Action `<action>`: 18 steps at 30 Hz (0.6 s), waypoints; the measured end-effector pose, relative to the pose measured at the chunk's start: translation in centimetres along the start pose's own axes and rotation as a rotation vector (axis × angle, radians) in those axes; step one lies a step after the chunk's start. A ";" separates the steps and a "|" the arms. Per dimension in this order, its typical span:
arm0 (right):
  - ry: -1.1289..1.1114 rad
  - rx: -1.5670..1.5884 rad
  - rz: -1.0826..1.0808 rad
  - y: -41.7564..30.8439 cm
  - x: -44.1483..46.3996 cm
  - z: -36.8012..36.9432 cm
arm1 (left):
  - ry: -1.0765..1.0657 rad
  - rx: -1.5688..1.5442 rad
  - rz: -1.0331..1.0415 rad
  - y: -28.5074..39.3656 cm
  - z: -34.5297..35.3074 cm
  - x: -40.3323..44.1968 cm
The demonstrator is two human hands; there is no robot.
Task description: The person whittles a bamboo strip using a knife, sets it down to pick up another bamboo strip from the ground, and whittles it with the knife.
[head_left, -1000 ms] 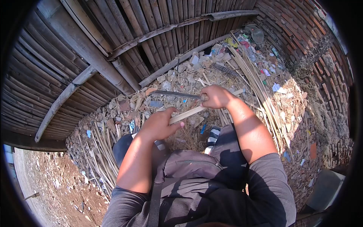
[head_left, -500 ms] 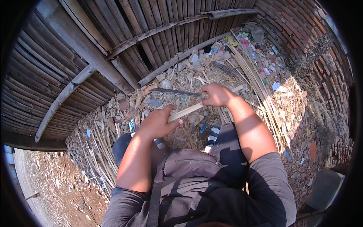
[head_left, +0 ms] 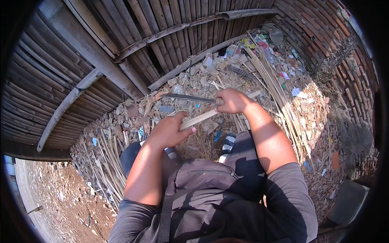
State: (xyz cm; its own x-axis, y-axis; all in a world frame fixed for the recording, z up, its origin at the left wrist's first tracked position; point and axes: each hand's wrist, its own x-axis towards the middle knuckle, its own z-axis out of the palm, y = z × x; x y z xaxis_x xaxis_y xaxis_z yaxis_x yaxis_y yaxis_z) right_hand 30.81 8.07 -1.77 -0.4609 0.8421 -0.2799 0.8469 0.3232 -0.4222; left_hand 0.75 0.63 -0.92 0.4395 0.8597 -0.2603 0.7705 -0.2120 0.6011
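Note:
A pale bamboo strip (head_left: 201, 118) slants across in front of my body, its far end showing past my right hand. My left hand (head_left: 167, 130) is closed around its lower left part, thumb and forefinger on either side. My right hand (head_left: 232, 101) grips a long dark knife (head_left: 188, 98), its blade pointing left with a slightly hooked tip. The strip passes against the underside of that same hand; whether the fingers also pinch it I cannot tell. The knife's handle is mostly hidden in my fist.
Long split bamboo strips (head_left: 279, 109) lie on the right, and more strips (head_left: 106, 164) lie on the left. Stones and litter (head_left: 194, 79) cover the ground ahead. A bamboo wall (head_left: 162, 32) stands in front, a brick wall (head_left: 312, 32) at right. My striped sandals (head_left: 228, 142) are below.

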 end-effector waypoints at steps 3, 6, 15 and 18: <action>0.038 0.011 -0.034 0.4 0.1 0.5 | -0.010 -0.002 -0.010 0.1 -0.1 -0.1; 0.060 0.013 -0.054 0.9 0.2 0.8 | -0.008 -0.001 -0.011 0.1 -0.1 -0.1; -0.017 -0.008 0.022 -0.2 0.1 0.0 | -0.015 -0.004 -0.014 0.0 0.0 0.0; -0.026 -0.015 0.016 -0.2 0.1 -0.1 | -0.059 -0.019 -0.025 0.5 -0.6 -0.2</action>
State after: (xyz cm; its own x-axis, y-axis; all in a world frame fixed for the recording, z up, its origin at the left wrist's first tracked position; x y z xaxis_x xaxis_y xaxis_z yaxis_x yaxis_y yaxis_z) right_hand 30.60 8.08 -1.59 -0.4534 0.8361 -0.3087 0.8583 0.3163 -0.4041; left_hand 0.77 0.66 -0.10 0.4470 0.8356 -0.3192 0.7730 -0.1812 0.6080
